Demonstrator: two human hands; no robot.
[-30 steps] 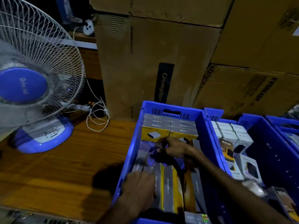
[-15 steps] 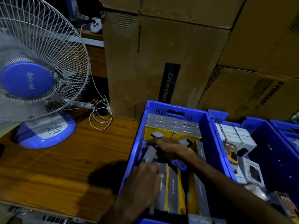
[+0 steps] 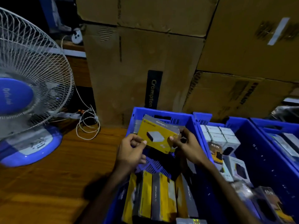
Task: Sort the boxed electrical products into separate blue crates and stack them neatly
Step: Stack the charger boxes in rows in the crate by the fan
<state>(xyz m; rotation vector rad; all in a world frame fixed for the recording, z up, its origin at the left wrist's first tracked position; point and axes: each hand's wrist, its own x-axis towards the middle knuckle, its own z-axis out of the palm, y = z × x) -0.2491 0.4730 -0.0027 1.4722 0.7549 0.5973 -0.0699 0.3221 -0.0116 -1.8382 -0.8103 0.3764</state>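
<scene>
Yellow box [image 3: 157,137]: centre of frame, lifted above blue crate [image 3: 163,111].
Left hand [image 3: 131,152]: pinching box's lower left edge.
Right hand [image 3: 188,145]: gripping box's right end.
Fan [image 3: 29,88]: left edge, on wooden table [image 3: 53,180].

"Crompton" runs vertically on a black label [image 3: 152,92] on the central cardboard carton [image 3: 129,75]. "EVEREADY" (partly blurred) is printed on the right-hand carton [image 3: 234,97]. "65W" appears on two dark product boxes, one [image 3: 216,152] and another [image 3: 271,201]. The fan's blue hub [image 3: 14,96] bears "Oriental" (uncertain).
</scene>
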